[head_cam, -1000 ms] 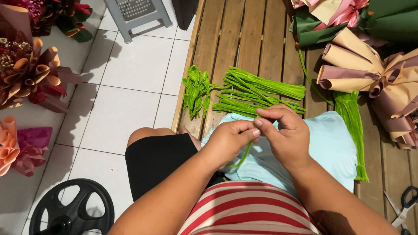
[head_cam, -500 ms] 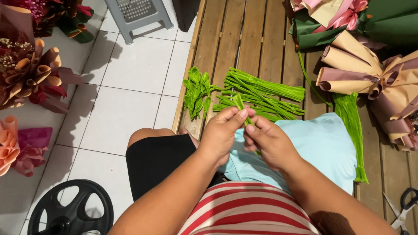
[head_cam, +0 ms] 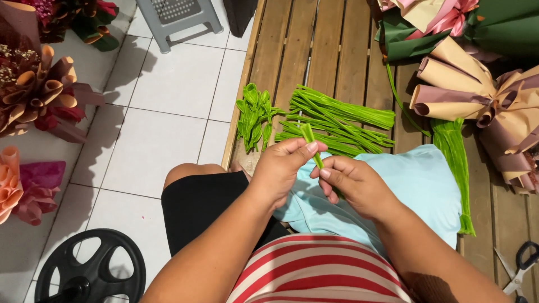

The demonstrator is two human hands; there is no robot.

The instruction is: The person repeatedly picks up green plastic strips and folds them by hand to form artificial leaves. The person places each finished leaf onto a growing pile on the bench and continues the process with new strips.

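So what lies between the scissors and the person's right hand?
In the head view, light blue cloth and bare wooden slats separate the scissors from the right hand.

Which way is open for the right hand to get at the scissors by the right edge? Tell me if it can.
Probably yes. The scissors lie bare on the wooden slats on the right hand's own side, with nothing between. But that hand's grip is busy on a green strip.

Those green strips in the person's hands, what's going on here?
A seated person pinches a folded green strip between both hands: the left hand grips it near the top, the right hand lower down. It is held above a light blue cloth on the lap. On the wooden slat platform ahead lie a pile of straight green strips and a cluster of finished green loops. Wrapped paper bouquets lie to the right.
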